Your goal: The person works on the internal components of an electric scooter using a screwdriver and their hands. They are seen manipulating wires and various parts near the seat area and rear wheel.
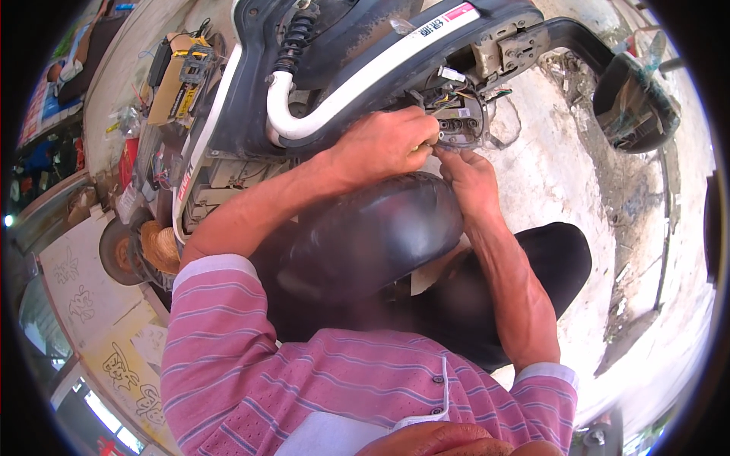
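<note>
A scooter's black and white body [350, 106] fills the upper middle. My left hand [391, 142] is closed at an opened round housing [458, 125] with loose wires, a white connector [452, 74] and metal parts. A small yellowish bit shows at its fingertips; what it is I cannot make out. My right hand [473, 186] pinches at the same spot, fingertips almost touching the left ones, and whatever lies between them is hidden. Below both hands curves a glossy black rounded part [380, 228], like a fender or tyre. Both forearms come up around it.
A black mirror [635, 102] on a thick stem juts out at the upper right. A coil spring shock absorber [296, 42] sits at the top. On the left are a cardboard box [173, 95] with tools and a straw-coloured roll [160, 247]. Pale, cracked concrete [566, 182] lies to the right.
</note>
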Available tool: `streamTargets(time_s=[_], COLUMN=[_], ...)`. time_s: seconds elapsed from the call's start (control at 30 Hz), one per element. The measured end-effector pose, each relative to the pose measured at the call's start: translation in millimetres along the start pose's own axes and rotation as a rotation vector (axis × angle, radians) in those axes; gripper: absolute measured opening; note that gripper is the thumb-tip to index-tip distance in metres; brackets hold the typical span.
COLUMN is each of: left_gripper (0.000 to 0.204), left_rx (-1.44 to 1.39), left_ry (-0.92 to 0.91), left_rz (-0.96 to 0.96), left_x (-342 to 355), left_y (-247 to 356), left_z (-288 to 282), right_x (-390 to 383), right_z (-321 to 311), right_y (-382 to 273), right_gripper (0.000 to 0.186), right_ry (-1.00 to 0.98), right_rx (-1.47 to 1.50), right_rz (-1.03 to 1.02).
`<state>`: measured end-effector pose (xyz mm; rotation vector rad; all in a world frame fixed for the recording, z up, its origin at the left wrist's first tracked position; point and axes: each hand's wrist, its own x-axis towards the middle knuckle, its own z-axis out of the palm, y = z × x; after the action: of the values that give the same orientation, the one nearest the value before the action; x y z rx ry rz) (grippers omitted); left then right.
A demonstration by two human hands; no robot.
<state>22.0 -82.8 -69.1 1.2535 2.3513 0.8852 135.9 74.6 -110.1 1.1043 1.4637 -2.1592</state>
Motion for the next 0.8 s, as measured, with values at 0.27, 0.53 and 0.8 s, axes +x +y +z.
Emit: streamTargets(time_s=[0.27, 0.53, 0.8], left_gripper=[0.013, 0.015, 0.016], left_rx=[-0.02, -0.01, 0.02], left_ry=[0.012, 0.058, 0.061], left_rz=[0.021, 0.034, -0.005], left_x=[0.0, 0.6, 1.1], left_y=[-2.4, -4.1, -1.5], left_z=[3.1, 7.6, 5.6], right_x=[-3.5, -0.3, -6.1], right_z=[1.2, 2.4, 3.0], right_y=[-4.1, 0.9, -3.8], right_gripper=[0.026, 0.024, 0.023], right_ry=[0.028, 0.066, 0.078], right_rx=[-0.002, 0.027, -0.062], right_rz=[0.006, -0.025, -0.091])
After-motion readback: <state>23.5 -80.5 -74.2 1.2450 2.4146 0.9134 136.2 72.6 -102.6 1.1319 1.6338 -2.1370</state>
